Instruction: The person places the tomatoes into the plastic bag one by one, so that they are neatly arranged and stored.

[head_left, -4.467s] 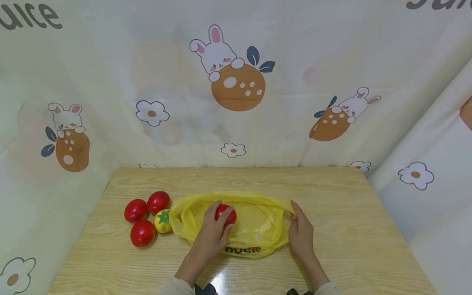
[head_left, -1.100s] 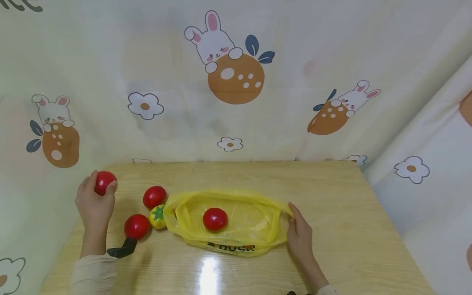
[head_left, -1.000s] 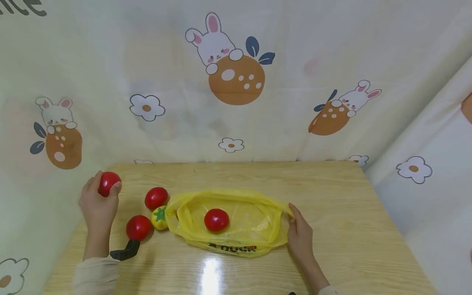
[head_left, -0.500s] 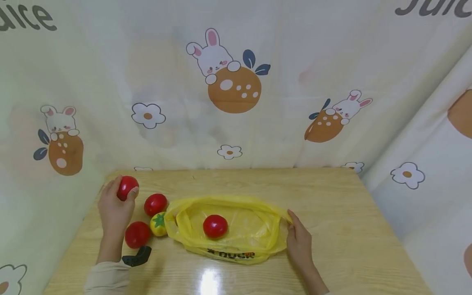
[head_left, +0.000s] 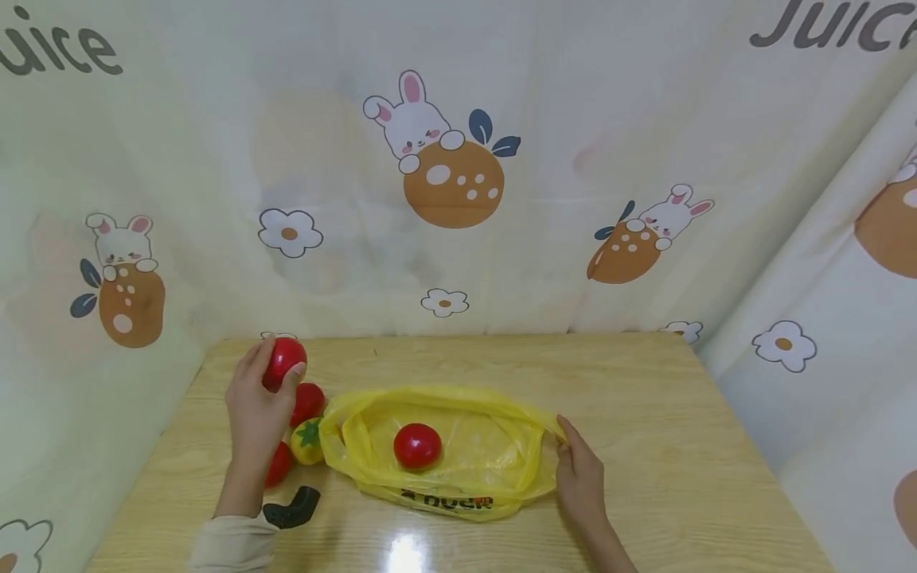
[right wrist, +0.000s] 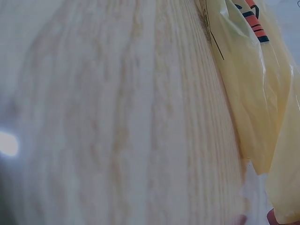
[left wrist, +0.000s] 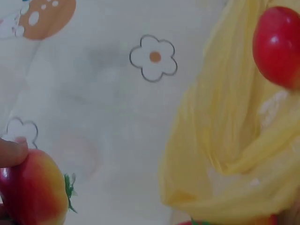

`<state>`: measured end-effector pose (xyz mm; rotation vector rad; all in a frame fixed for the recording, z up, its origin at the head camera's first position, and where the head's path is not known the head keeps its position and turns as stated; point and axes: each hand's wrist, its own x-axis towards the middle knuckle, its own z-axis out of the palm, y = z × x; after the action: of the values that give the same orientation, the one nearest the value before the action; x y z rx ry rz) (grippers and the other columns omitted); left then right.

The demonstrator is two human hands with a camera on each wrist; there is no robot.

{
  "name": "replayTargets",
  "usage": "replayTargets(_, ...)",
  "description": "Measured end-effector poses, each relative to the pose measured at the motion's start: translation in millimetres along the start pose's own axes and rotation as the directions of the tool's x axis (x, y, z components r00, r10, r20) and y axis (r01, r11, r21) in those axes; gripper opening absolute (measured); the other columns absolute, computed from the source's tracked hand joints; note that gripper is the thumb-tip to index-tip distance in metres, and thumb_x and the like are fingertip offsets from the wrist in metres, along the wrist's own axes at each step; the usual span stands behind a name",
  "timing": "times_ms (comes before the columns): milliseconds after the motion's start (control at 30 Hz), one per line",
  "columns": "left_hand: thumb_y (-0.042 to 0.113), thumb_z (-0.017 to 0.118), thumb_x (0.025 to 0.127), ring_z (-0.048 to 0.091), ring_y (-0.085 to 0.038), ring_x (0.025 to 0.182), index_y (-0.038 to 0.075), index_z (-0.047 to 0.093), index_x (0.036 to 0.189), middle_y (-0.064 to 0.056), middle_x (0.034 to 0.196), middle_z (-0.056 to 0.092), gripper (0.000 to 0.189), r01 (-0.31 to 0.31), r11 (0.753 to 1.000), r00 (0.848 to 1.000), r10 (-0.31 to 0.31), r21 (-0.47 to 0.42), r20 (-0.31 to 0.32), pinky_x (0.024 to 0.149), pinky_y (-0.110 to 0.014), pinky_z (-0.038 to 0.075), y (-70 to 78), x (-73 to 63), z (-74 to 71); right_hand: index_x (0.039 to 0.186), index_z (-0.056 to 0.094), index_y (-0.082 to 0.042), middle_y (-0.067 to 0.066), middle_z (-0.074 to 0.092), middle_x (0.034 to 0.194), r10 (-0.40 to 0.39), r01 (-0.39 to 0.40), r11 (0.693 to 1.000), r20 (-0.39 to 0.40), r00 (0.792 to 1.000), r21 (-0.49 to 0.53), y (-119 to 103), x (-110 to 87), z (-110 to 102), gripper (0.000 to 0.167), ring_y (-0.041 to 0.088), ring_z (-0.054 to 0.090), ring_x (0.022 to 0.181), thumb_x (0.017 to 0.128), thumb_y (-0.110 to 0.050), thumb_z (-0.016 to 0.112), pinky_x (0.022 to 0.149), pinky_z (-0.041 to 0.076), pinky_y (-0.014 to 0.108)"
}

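Note:
My left hand (head_left: 256,410) grips a red toy fruit (head_left: 288,362) above the table's left side, fingers and thumb around it. In the left wrist view this toy fruit (left wrist: 35,190) shades from red to yellow and has a green leafy tip. My right hand (head_left: 582,477) pinches the right edge of a yellow plastic bag (head_left: 494,458), whose mouth lies spread wide. Inside the bag sits another red toy fruit (head_left: 418,446). The right wrist view shows mostly table, with the yellow bag (right wrist: 248,93) along its right side and only a bit of fingers at the bottom.
Left of the bag lie a yellow toy fruit (head_left: 306,444) with a green star-shaped top and two red ones, one red fruit (head_left: 310,400) behind and one (head_left: 278,465) partly hidden by my left forearm. A patterned curtain (head_left: 344,263) borders the wooden table (head_left: 680,446).
My left hand released a red fruit in the bag, then took another from the far left group and has carried it rightwards. The right hand keeps its hold on the bag's edge.

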<state>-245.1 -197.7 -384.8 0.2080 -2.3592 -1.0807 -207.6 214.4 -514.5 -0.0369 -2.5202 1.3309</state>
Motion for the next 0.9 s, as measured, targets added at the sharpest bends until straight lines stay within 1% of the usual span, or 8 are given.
replayTargets(267,0.009,0.074,0.087,0.053,-0.043,0.121,0.006,0.051,0.142,-0.023,0.145,0.047,0.06,-0.051,0.995,0.998,0.053,-0.09,0.025,0.089,-0.057,0.053,34.6,-5.2,-0.8,0.142,0.045,0.005,0.026,0.05,0.142,-0.008,0.008,1.0,-0.003,1.0,-0.001,2.3,-2.0,1.3,0.044,0.041,0.055,0.124,0.097,0.009,0.043,0.1,0.045,0.055)
replayTargets(367,0.01,0.074,0.087,0.053,-0.043,0.121,0.005,0.051,0.142,-0.022,0.145,0.047,0.059,-0.074,0.991,0.996,0.079,-0.112,0.038,0.089,-0.057,0.053,45.4,-5.5,-1.3,0.141,0.045,0.006,0.028,0.05,0.14,-0.031,0.031,0.999,-0.003,1.0,0.009,3.0,-1.8,2.2,0.044,0.043,0.057,0.12,0.098,0.01,0.042,0.096,0.048,0.055)
replayTargets(467,0.01,0.074,0.088,0.053,-0.041,0.122,0.007,0.051,0.142,-0.019,0.146,0.047,0.059,-0.053,0.988,0.995,0.064,-0.146,0.071,0.09,-0.054,0.054,54.1,-7.5,-1.6,0.141,0.045,0.007,0.031,0.05,0.139,-0.049,0.049,0.999,-0.004,0.999,0.021,3.0,-1.9,2.2,0.043,0.045,0.06,0.115,0.098,0.01,0.041,0.091,0.051,0.054)
replayTargets(567,0.011,0.074,0.087,0.054,-0.039,0.122,0.006,0.052,0.142,-0.017,0.146,0.049,0.059,-0.056,0.982,0.993,0.073,-0.179,0.091,0.089,-0.052,0.054,63.1,-11.1,-1.6,0.14,0.045,0.008,0.032,0.051,0.137,-0.06,0.061,0.998,-0.009,0.998,0.03,2.2,-2.2,1.3,0.043,0.045,0.061,0.113,0.098,0.011,0.04,0.087,0.054,0.051)
replayTargets(633,0.01,0.075,0.086,0.055,-0.038,0.12,0.005,0.053,0.141,-0.018,0.145,0.05,0.059,-0.082,0.979,0.99,0.101,-0.185,0.094,0.088,-0.052,0.055,68.1,-13.0,0.1,0.14,0.045,0.008,0.032,0.051,0.137,-0.063,0.063,0.998,-0.013,0.998,0.029,1.2,-2.1,0.7,0.043,0.045,0.061,0.113,0.097,0.011,0.041,0.085,0.055,0.048)
replayTargets(700,0.009,0.076,0.085,0.056,-0.038,0.118,0.004,0.053,0.14,-0.018,0.144,0.051,0.06,-0.108,0.975,0.987,0.129,-0.192,0.1,0.086,-0.039,0.058,71.6,-13.9,2.8,0.14,0.045,0.008,0.032,0.051,0.137,-0.055,0.055,0.998,-0.012,0.998,0.029,1.3,-1.7,0.6,0.043,0.045,0.06,0.114,0.098,0.011,0.041,0.082,0.056,0.043)
replayTargets(867,0.006,0.075,0.084,0.057,-0.037,0.119,0.004,0.053,0.14,-0.017,0.142,0.052,0.06,-0.094,0.958,0.978,0.139,-0.27,0.153,0.088,-0.036,0.056,75.2,-16.9,8.3,0.141,0.045,0.006,0.03,0.051,0.138,-0.034,0.034,0.999,-0.009,0.999,0.018,4.7,-1.0,1.7,0.043,0.043,0.06,0.115,0.098,0.01,0.04,0.078,0.055,0.036)
replayTargets(900,0.006,0.075,0.084,0.056,-0.038,0.12,0.003,0.053,0.14,-0.018,0.142,0.053,0.06,-0.092,0.953,0.977,0.143,-0.288,0.161,0.088,-0.04,0.055,76.1,-17.5,9.1,0.141,0.046,0.006,0.029,0.051,0.139,-0.033,0.033,0.999,-0.012,0.999,0.017,5.2,-1.1,1.8,0.044,0.042,0.06,0.116,0.098,0.01,0.04,0.079,0.055,0.037)
